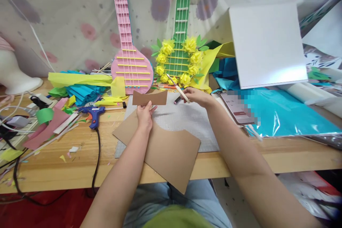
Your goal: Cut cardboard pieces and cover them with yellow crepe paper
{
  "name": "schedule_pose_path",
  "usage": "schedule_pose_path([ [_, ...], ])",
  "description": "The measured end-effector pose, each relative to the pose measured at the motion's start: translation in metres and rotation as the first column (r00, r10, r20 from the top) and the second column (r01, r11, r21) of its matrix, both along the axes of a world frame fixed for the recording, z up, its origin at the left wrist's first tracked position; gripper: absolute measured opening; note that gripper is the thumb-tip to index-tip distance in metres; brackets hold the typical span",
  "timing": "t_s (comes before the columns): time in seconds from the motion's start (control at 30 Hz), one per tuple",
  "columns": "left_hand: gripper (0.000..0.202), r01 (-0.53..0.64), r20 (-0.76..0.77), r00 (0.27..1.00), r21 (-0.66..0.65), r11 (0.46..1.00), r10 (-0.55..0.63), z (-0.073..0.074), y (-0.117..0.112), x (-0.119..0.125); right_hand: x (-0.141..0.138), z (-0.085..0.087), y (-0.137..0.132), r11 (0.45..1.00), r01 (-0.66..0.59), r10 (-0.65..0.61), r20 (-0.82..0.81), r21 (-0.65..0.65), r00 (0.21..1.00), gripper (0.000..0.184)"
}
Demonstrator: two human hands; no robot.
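Brown card strip (160, 99), pinched in your left grip (144, 114), may buckle if squeezed; your right grip (196, 96) clamps a white-handled tool (182, 93).

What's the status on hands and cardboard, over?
Left hand: gripping small brown cardboard. Right hand: holding white-handled tool. Larger cardboard: partly on grey mat, overhanging table edge.

A glue gun (93, 113), grey mat (207, 137) and paper scraps (48, 133) mark a craft workspace.
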State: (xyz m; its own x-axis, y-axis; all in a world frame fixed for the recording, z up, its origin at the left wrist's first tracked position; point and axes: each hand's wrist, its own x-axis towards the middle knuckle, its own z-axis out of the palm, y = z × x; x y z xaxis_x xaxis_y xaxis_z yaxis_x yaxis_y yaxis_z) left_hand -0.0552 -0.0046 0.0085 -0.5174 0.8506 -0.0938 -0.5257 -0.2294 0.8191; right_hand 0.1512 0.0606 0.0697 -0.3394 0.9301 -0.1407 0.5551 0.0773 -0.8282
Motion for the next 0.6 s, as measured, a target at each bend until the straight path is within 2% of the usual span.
schedule_pose_path([
  [0.1, 0.021, 0.078, 0.062, 0.995, -0.022, 0.997, -0.076, 0.000, 0.000, 0.003, -0.011, -0.017, -0.017, 0.990, 0.119, -0.137, -0.277, -0.079, 0.951, 0.032],
  [0.2, 0.019, 0.155, 0.073, 0.986, -0.034, 0.987, -0.152, 0.000, -0.002, 0.012, -0.033, -0.030, -0.024, 0.976, 0.177, -0.219, -0.482, -0.130, 0.848, 0.041],
  [0.3, 0.024, 0.246, 0.055, 0.968, -0.055, 0.968, -0.243, 0.003, -0.004, 0.015, -0.044, -0.036, -0.022, 0.967, 0.221, -0.255, -0.576, -0.129, 0.777, 0.047],
  [0.37, 0.029, 0.287, 0.045, 0.958, -0.075, 0.955, -0.285, 0.007, -0.004, 0.009, -0.039, -0.038, -0.018, 0.962, 0.248, -0.265, -0.604, -0.114, 0.751, 0.051],
  [0.47, 0.039, 0.278, -0.101, 0.951, -0.138, 0.950, -0.293, 0.014, -0.004, -0.011, -0.023, -0.037, -0.014, 0.973, 0.209, -0.226, -0.597, -0.099, 0.770, 0.052],
  [0.5, 0.042, 0.313, -0.184, 0.920, -0.183, 0.932, -0.345, 0.015, -0.005, -0.017, -0.017, -0.037, -0.013, 0.979, 0.181, -0.203, -0.580, -0.097, 0.789, 0.051],
  [0.53, 0.046, 0.395, -0.259, 0.855, -0.235, 0.888, -0.449, 0.015, -0.007, -0.021, -0.014, -0.037, -0.013, 0.984, 0.153, -0.179, -0.562, -0.093, 0.807, 0.051],
  [0.6, 0.048, 0.559, -0.339, 0.676, -0.342, 0.755, -0.654, 0.014, -0.011, -0.022, -0.011, -0.036, -0.013, 0.990, 0.117, -0.143, -0.535, -0.084, 0.833, 0.048],
])
